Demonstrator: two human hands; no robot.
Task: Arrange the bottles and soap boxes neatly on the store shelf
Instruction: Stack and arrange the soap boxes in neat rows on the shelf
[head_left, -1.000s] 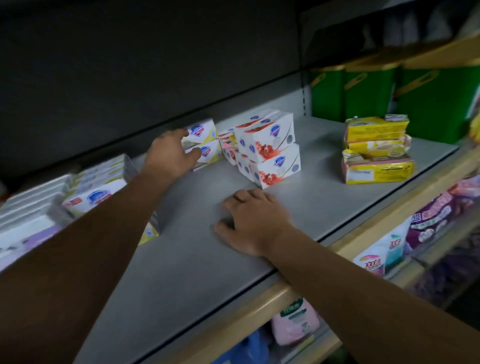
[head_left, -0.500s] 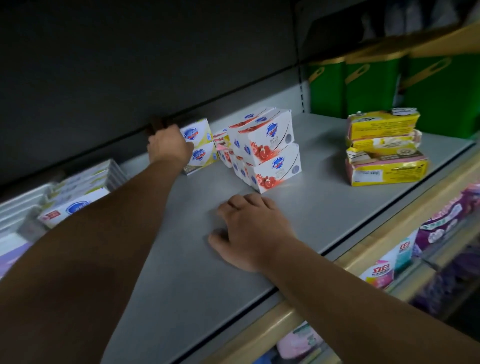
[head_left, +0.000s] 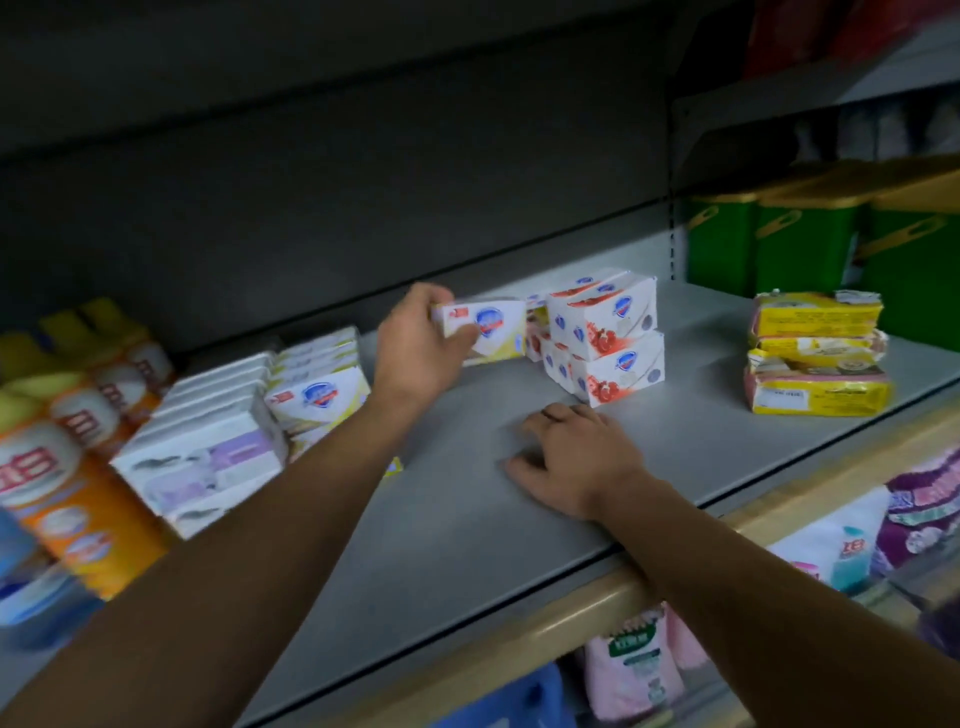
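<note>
My left hand (head_left: 415, 345) grips white-and-yellow soap boxes (head_left: 485, 327) lifted off the grey shelf (head_left: 467, 545), just left of a stack of white soap boxes with red fruit print (head_left: 605, 338). My right hand (head_left: 571, 462) rests palm down on the shelf in front of that stack, fingers loosely bent, holding nothing. A row of white-and-yellow soap boxes (head_left: 317, 395) stands at the left, beside white-and-lilac boxes (head_left: 208, 457). Orange bottles with yellow caps (head_left: 78, 447) stand at the far left.
Three yellow soap packs (head_left: 818, 353) are stacked at the right of the shelf. Green containers (head_left: 810, 244) stand behind them. The shelf's wooden front edge (head_left: 571, 623) runs below my right wrist, with packets on the lower shelf (head_left: 634, 670).
My left hand has picked up the white-and-yellow boxes from the back of the shelf and drawn them forward. The view has swung left, revealing the bottles. My right hand stays put.
</note>
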